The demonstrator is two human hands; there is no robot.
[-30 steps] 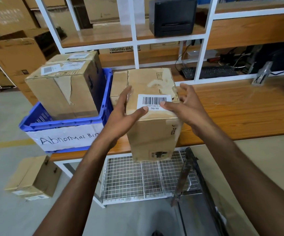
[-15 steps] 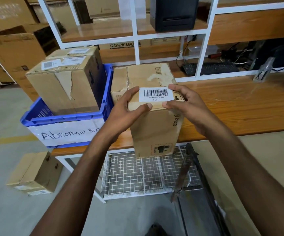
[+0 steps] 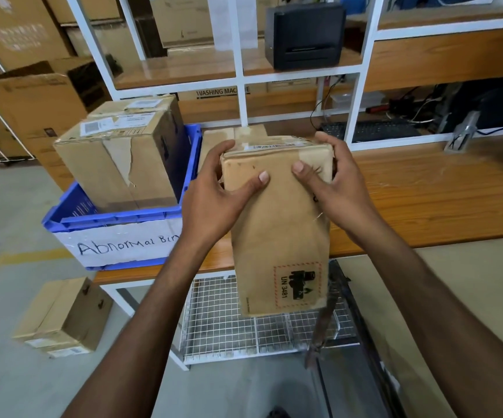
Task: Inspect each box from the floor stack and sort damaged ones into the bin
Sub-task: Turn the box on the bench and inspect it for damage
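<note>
Head view: a cardboard box (image 3: 277, 224) is held upright over the front edge of the table (image 3: 425, 200). Its long axis runs up and down, with the barcoded end turned upward and a UN 3481 sticker at the lower end. A blue bin (image 3: 117, 220) marked "Abnormal Bin" is set on the table at left, and a torn box (image 3: 117, 164) is seated in it. The upper end of the held box is gripped by the left hand (image 3: 214, 203) and right hand (image 3: 340, 188), thumbs pressed on the near face, fingers (image 3: 224, 147) curled behind. Stacked boxes (image 3: 63, 315) are seen on the floor.
</note>
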